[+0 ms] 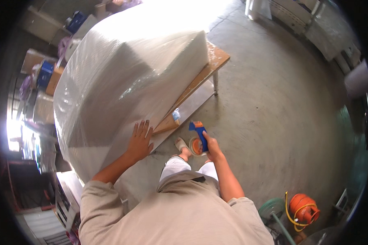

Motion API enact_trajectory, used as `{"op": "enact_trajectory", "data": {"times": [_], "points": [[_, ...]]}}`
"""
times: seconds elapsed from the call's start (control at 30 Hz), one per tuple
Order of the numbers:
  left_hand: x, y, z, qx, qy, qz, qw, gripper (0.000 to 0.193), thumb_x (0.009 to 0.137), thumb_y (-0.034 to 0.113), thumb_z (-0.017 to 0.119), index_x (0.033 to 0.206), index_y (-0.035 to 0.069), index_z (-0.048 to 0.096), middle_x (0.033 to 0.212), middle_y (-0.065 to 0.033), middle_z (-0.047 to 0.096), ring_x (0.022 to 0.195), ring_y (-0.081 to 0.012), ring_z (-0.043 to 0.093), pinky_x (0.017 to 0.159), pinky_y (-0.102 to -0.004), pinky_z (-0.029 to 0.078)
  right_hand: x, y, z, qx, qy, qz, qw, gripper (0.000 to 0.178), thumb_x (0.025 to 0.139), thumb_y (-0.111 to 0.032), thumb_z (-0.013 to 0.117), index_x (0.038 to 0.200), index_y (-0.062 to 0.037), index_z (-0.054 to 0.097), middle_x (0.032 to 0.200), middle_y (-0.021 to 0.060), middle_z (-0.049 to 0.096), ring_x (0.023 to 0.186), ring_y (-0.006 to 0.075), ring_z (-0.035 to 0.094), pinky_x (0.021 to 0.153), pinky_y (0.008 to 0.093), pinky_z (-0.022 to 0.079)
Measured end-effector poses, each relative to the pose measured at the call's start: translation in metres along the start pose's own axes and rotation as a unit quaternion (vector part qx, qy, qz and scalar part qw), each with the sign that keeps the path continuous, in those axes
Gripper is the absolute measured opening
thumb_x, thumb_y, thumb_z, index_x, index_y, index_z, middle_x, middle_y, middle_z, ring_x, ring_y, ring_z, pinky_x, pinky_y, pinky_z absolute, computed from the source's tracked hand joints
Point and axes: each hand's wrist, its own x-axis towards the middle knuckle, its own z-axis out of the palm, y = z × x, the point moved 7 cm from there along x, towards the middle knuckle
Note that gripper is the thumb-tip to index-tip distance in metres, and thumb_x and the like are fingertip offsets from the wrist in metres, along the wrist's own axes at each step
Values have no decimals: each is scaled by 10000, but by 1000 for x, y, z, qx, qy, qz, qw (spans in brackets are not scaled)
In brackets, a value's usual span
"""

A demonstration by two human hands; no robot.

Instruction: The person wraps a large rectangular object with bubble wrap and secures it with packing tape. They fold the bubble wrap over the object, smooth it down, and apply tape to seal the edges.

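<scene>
My left hand (140, 142) lies flat, fingers spread, against the near side of a large bulky item (122, 81) wrapped in clear plastic film. That item rests on a wooden-topped table (218, 57). In front of my legs, my right hand (212, 148) is closed round a blue and orange tape dispenser (203, 139). A roll of tape (197, 145) with an orange hub sits on the dispenser. The dispenser is held apart from the wrapped item. My right fingertips are partly hidden behind it.
A lower shelf (192, 102) under the table carries a brown cardboard piece (166, 123). Boxes and a blue bin (46, 74) are stacked at the far left. An orange gas cylinder (304, 208) with a yellow hose stands at the lower right, beside a green fan-like object (271, 207).
</scene>
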Motion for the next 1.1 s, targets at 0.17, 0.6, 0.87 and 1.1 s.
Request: {"op": "enact_trajectory", "data": {"times": [0.17,0.6,0.87,1.1], "points": [[71,7,-84,-16,113,67,991,624,930,334,660,1444,7,527,1576,-274,377,1506,-438,289,1239,-598,184,39,-79,26,317,-84,-64,943,444,1001,-518,616,858,-99,650,579,-12,555,460,144,544,516,303,486],[288,22,-167,129,134,133,973,545,952,253,654,1430,17,541,1586,-204,405,1530,-350,293,1276,-527,165,158,-261,49,442,-194,-112,869,287,1032,-428,590,1074,-148,637,622,-9,596,465,112,544,521,312,535],[335,10,-162,150,75,79,983,695,920,269,670,1549,95,431,1687,-110,268,1572,-274,218,1290,-513,127,221,-264,59,347,-174,-23,921,327,996,-456,621,1102,-148,606,741,0,604,531,134,566,520,317,529],[338,11,-163,121,64,70,988,668,957,297,638,1560,114,416,1685,-94,272,1576,-280,197,1298,-509,93,203,-267,65,325,-160,23,932,355,988,-481,625,1050,-131,632,687,6,598,554,139,571,530,320,521]]}}
